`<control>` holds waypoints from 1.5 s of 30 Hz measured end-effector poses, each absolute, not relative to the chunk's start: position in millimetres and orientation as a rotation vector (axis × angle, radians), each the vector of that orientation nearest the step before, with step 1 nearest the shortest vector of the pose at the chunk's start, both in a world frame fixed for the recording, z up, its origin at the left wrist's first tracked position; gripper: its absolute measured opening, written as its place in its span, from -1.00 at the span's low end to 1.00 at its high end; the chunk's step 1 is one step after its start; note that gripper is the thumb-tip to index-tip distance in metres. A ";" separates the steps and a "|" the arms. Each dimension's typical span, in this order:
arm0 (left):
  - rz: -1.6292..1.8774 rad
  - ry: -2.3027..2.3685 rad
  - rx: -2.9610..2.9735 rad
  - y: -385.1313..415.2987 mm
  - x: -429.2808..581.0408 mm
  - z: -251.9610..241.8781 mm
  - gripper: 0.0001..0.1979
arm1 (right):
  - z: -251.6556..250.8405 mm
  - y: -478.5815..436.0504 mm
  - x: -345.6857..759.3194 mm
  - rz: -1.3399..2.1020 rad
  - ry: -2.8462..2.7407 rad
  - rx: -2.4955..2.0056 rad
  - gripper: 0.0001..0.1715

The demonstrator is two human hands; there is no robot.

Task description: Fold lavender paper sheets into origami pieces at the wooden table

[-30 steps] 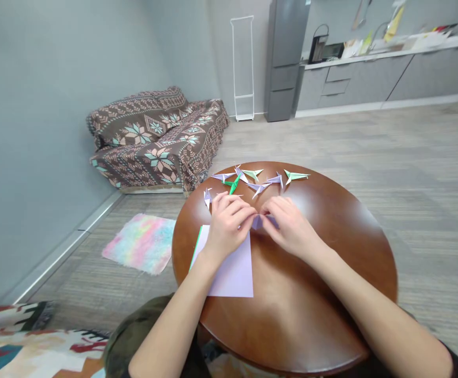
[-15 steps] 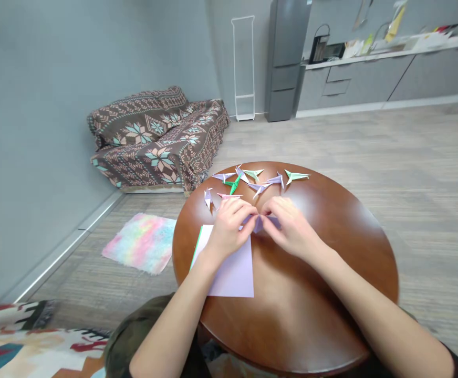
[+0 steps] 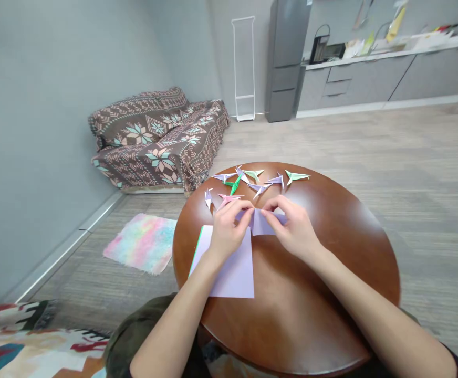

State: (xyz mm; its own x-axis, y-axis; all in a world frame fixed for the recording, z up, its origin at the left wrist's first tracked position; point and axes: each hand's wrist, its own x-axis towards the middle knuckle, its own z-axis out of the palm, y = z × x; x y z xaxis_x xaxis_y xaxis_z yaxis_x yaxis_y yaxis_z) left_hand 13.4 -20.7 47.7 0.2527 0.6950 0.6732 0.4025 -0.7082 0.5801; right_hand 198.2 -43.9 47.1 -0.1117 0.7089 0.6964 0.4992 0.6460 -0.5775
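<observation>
While your left hand (image 3: 229, 229) hides its left end and your right hand (image 3: 295, 227) covers part of its right, the purple paper (image 3: 262, 226), pinched in both hands' fingertips, sits by the paper stack's (image 3: 235, 274) far right corner, long axis running side to side, folds hard to read.

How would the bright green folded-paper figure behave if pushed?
The folded-paper figure is probably light and may slide on the glossy brown round table. Thin and pointed, it may bend. Its splayed shape makes rolling unlikely.
</observation>
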 end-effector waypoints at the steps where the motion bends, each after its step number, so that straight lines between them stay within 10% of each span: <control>1: 1.460 1.043 2.150 -20.6 14.3 47.0 -0.90 | 48.1 -44.0 197.9 0.245 -1.728 -0.992 -0.86; 16: 1.292 0.752 1.532 -21.3 19.4 50.1 -0.50 | 43.1 -46.3 191.1 0.166 -1.705 -1.005 -0.86; 45: 1.322 0.994 1.565 -17.5 16.4 45.1 -0.85 | 58.4 -46.8 206.1 0.604 -1.561 -1.128 -0.84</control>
State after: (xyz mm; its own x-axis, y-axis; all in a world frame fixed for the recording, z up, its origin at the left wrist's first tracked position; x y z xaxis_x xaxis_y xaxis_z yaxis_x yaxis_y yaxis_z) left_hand 16.4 -17.5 45.1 0.1294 0.9366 0.3257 0.0531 -0.3346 0.9409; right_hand 206.1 -46.8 58.4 0.0148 0.8891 0.4575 0.3498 0.4241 -0.8353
